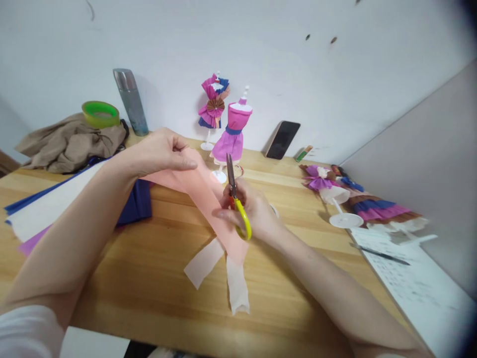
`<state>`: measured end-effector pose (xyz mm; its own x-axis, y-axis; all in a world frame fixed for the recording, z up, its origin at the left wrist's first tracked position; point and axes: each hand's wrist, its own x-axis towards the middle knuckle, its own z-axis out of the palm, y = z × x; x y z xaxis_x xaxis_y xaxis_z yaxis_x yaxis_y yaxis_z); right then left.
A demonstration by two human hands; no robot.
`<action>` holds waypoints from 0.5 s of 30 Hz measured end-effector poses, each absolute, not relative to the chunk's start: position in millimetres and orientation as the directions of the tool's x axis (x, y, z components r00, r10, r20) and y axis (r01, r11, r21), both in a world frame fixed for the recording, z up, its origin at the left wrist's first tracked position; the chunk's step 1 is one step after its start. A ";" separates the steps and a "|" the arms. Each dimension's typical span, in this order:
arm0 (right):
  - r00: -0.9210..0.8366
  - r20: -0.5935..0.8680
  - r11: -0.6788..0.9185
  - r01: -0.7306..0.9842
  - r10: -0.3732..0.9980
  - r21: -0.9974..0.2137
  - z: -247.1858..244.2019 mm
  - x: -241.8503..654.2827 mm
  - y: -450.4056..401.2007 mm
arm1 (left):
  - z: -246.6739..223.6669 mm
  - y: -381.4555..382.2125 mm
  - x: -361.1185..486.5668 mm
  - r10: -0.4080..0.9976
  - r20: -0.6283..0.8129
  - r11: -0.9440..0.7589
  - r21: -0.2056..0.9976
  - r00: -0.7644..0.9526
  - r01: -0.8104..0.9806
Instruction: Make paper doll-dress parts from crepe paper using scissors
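Observation:
My left hand (167, 151) pinches the upper end of a salmon-pink crepe paper strip (203, 199), which hangs down across the middle of the table. Scissors with yellow handles (242, 219) rest in my right hand (257, 206), their dark blades pointing up and away from me. The right thumb and fingers also touch the lower part of the strip. Two pale paper strips (237, 288) lie on the table just below it. Behind my hands stands a small white dress form (238, 117) in a pink paper dress with a blue waistband.
Another dressed form (213, 107) stands behind. A bottle (132, 104), a tape roll (100, 115) and brown cloth (70, 144) are back left; folded blue paper (137, 204) is left. A phone (282, 140) leans on the wall. Toppled forms (346, 220) and a pen (385, 255) lie right.

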<state>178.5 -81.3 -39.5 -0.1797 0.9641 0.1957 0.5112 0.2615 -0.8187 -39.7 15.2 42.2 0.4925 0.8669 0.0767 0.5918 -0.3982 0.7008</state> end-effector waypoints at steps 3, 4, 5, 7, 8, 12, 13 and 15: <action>-0.175 0.220 0.280 0.530 0.960 -0.800 -41.0 177.7 -81.2 | 37.7 20.4 -39.5 0.857 0.091 -0.417 0.700 0.507 0.580; -0.179 0.222 0.284 0.523 0.959 -0.804 -42.3 178.0 -80.7 | 36.2 22.2 -40.3 0.855 0.097 -0.420 0.705 0.509 0.572; -0.182 0.218 0.282 0.509 0.959 -0.813 -44.2 178.6 -79.9 | 34.9 24.0 -41.5 0.856 0.099 -0.416 0.713 0.507 0.564; -0.189 0.200 0.268 0.471 0.961 -0.840 -49.1 180.5 -77.6 | 32.7 27.7 -44.5 0.866 0.094 -0.392 0.737 0.492 0.550; -0.192 0.191 0.259 0.453 0.963 -0.853 -51.7 181.6 -76.1 | 31.7 29.7 -46.0 0.871 0.088 -0.377 0.751 0.483 0.542; -0.191 0.174 0.243 0.448 0.966 -0.860 -58.2 182.5 -70.4 | 27.5 35.7 -47.8 0.871 0.076 -0.354 0.781 0.485 0.515; -0.187 0.173 0.242 0.463 0.967 -0.852 -58.5 181.6 -69.4 | 26.4 36.4 -47.0 0.868 0.079 -0.359 0.781 0.489 0.511; -0.176 0.179 0.244 0.500 0.968 -0.831 -58.3 179.1 -68.2 | 24.8 36.2 -44.7 0.863 0.092 -0.372 0.780 0.496 0.503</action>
